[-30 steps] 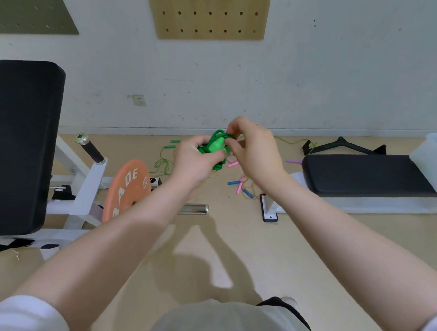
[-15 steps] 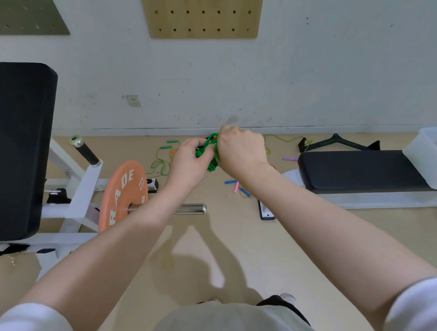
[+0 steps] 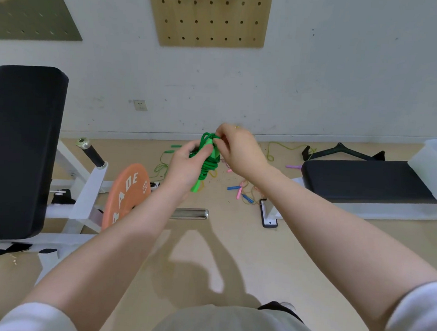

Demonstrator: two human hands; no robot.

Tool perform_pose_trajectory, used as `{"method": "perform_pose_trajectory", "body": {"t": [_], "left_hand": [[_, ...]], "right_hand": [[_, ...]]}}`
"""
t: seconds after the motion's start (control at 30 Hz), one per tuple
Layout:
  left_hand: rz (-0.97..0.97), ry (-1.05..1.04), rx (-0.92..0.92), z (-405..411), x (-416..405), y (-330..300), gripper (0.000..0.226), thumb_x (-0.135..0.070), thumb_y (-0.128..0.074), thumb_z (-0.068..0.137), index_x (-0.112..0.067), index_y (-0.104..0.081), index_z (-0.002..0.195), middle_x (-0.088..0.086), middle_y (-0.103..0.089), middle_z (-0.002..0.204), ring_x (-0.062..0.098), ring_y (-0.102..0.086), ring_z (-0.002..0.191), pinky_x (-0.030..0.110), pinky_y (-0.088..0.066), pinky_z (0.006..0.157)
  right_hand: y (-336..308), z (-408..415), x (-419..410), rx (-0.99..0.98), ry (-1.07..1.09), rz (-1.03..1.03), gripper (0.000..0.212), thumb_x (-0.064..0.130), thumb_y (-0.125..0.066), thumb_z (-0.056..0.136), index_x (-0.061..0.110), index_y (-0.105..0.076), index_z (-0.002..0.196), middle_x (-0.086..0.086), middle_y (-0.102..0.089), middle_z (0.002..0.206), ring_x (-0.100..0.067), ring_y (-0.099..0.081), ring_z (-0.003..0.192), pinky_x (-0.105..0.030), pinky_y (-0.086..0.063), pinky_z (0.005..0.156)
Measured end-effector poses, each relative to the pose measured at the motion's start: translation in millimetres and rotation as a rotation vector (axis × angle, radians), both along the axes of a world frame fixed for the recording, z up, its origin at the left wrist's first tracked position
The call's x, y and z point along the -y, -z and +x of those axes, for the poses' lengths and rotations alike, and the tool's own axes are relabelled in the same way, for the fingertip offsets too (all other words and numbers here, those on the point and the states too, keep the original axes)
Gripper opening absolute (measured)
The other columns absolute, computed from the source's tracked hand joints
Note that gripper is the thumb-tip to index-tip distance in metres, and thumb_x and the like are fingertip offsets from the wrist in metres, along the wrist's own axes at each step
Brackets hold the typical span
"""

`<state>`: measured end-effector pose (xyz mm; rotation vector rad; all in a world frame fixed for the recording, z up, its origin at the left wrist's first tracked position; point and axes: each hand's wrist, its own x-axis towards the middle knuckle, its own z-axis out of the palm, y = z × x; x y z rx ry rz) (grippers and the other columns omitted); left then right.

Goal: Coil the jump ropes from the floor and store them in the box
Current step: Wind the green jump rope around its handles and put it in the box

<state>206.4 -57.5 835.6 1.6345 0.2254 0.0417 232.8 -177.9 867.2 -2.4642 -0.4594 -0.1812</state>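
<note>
A bright green jump rope (image 3: 207, 162) is bundled into a coil in front of me, one handle hanging down. My left hand (image 3: 184, 166) grips the bundle from the left. My right hand (image 3: 238, 148) pinches a loop of the green rope at the bundle's top. On the floor behind lie several loose ropes: a rope with pink and blue handles (image 3: 241, 192), a thin green rope (image 3: 165, 160) and a yellow-green rope (image 3: 286, 148). The translucent white box (image 3: 432, 169) stands on the right end of the black bench.
A flat black bench (image 3: 363, 179) on a white frame runs along the right. At left stand a black padded seat (image 3: 20, 150), a white frame and an orange weight plate (image 3: 126, 193) on a steel bar. A black cable handle (image 3: 344, 151) lies by the wall.
My right hand has lifted from covering the bundle to pinching a loop at its top. The green coil now hangs more upright with a handle dangling below my left hand.
</note>
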Motion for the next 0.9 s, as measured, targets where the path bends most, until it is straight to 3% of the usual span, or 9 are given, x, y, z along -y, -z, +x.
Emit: {"method": "perform_pose_trajectory", "body": {"t": [0.13, 0.27, 0.37, 0.47, 0.57, 0.63, 0.7, 0.77, 0.9], "left_hand": [[0.325, 0.060, 0.096, 10.0, -5.2, 7.9, 0.009, -0.023, -0.059, 0.087, -0.025, -0.065, 0.094, 0.005, -0.064, 0.093, 0.022, -0.060, 0.085, 0.032, -0.046, 0.075], [0.653, 0.069, 0.234, 13.8, -4.8, 14.9, 0.026, -0.017, -0.061, 0.086, -0.013, -0.065, 0.111, 0.000, -0.051, 0.093, 0.013, -0.047, 0.087, 0.022, -0.031, 0.070], [0.590, -0.006, 0.212, 18.7, 1.4, 17.7, 0.016, -0.018, -0.058, 0.087, -0.013, -0.066, 0.100, 0.002, -0.054, 0.084, 0.016, -0.048, 0.078, 0.026, -0.031, 0.063], [0.260, -0.146, 0.038, 28.7, 7.1, 16.7, 0.007, -0.016, -0.055, 0.089, -0.014, -0.060, 0.084, -0.002, -0.055, 0.069, 0.013, -0.047, 0.064, 0.018, -0.036, 0.052], [-0.045, -0.264, -0.112, 36.8, 2.7, 23.4, 0.022, -0.009, -0.057, 0.084, -0.016, -0.050, 0.064, 0.002, -0.049, 0.063, 0.018, -0.043, 0.063, 0.025, -0.036, 0.056], [-0.135, -0.285, -0.196, 37.1, -1.3, 28.1, 0.020, -0.009, -0.058, 0.080, -0.015, -0.047, 0.064, 0.008, -0.047, 0.068, 0.019, -0.043, 0.067, 0.030, -0.035, 0.061], [-0.178, -0.278, -0.255, 36.3, -2.4, 29.6, 0.019, -0.007, -0.055, 0.082, -0.014, -0.048, 0.065, 0.008, -0.047, 0.066, 0.020, -0.044, 0.061, 0.028, -0.036, 0.055], [-0.197, -0.235, -0.310, 35.3, -2.4, 30.0, 0.010, -0.010, -0.053, 0.085, -0.011, -0.053, 0.075, 0.007, -0.050, 0.066, 0.019, -0.046, 0.055, 0.023, -0.037, 0.049], [-0.257, -0.120, -0.445, 32.4, -4.5, 34.6, 0.008, -0.017, -0.052, 0.088, -0.013, -0.056, 0.083, 0.008, -0.055, 0.068, 0.020, -0.052, 0.051, 0.022, -0.044, 0.045]], "right_hand": [[1.5, 6.4, -1.0, -0.620, 0.103, 0.734, 0.024, 0.009, -0.049, 0.093, 0.013, -0.049, 0.069, -0.003, -0.040, 0.060, -0.011, -0.039, 0.047, -0.017, -0.033, 0.043], [3.1, 11.3, -0.5, -0.944, 0.187, 0.763, 0.026, 0.014, -0.042, 0.093, 0.011, -0.047, 0.067, -0.004, -0.042, 0.059, -0.016, -0.046, 0.051, -0.021, -0.040, 0.047], [6.0, 12.3, -10.9, -0.782, 0.211, 0.677, 0.029, 0.016, -0.046, 0.090, 0.014, -0.047, 0.061, -0.002, -0.044, 0.057, -0.016, -0.044, 0.048, -0.016, -0.035, 0.040], [17.0, 8.4, -23.4, -0.444, 0.192, 0.382, 0.043, 0.026, -0.047, 0.091, 0.018, -0.041, 0.050, -0.005, -0.048, 0.054, -0.023, -0.048, 0.057, -0.025, -0.035, 0.051], [26.5, 0.4, -26.2, -0.226, 0.112, 0.131, 0.051, 0.027, -0.045, 0.095, 0.021, -0.028, 0.046, -0.001, -0.040, 0.050, -0.026, -0.045, 0.066, -0.032, -0.025, 0.055], [31.0, -3.7, -25.4, -0.125, 0.028, -0.040, 0.044, 0.025, -0.048, 0.092, 0.026, -0.032, 0.051, -0.009, -0.051, 0.066, -0.029, -0.050, 0.080, -0.034, -0.033, 0.064], [34.1, -4.8, -24.1, -0.103, -0.040, -0.143, 0.015, 0.026, -0.054, 0.088, 0.018, -0.059, 0.077, -0.016, -0.057, 0.094, -0.031, -0.053, 0.096, -0.034, -0.040, 0.073], [38.9, -5.5, -21.8, -0.113, -0.088, -0.208, 0.025, 0.022, -0.057, 0.086, 0.008, -0.060, 0.106, -0.017, -0.053, 0.106, -0.033, -0.053, 0.100, -0.033, -0.041, 0.075], [45.0, -4.0, -11.0, -0.103, -0.162, -0.191, 0.018, 0.013, -0.060, 0.084, 0.002, -0.058, 0.098, -0.015, -0.046, 0.097, -0.032, -0.054, 0.097, -0.036, -0.043, 0.079]]}}
